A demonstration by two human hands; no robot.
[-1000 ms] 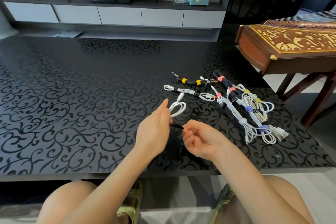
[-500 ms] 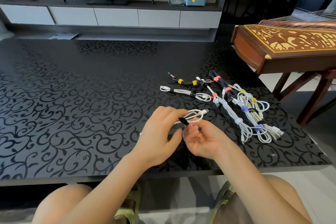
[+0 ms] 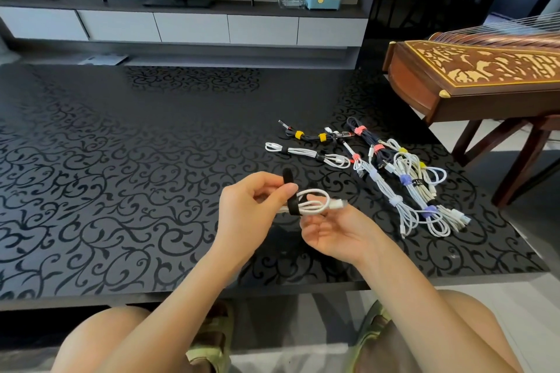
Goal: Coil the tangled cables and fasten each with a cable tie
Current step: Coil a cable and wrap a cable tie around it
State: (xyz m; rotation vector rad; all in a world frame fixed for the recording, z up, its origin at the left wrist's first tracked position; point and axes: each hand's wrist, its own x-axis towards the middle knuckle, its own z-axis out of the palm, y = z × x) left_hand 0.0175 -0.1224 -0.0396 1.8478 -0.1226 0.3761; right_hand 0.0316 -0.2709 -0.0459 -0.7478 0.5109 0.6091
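Black scroll-patterned table (image 3: 106, 175) runs across from the left; above its near edge the left hand (image 3: 251, 209) pinches a small white cable coil (image 3: 315, 204) together with a black cable tie (image 3: 293, 206), whose free tail stands up behind the fingers, not yet closed. Just right of it the right hand (image 3: 339, 236) lies palm up under the coil's plug end, fingers loosely curled; whether it pinches the cable I cannot tell. The risk, as I judge it: if the left pinch eases while the tail is drawn round, the loops could spring apart or the strap slide off. Further right, well apart, lie tied cables (image 3: 409, 185), then a carved wooden zither (image 3: 472, 82); nothing stands between the hands and the coil
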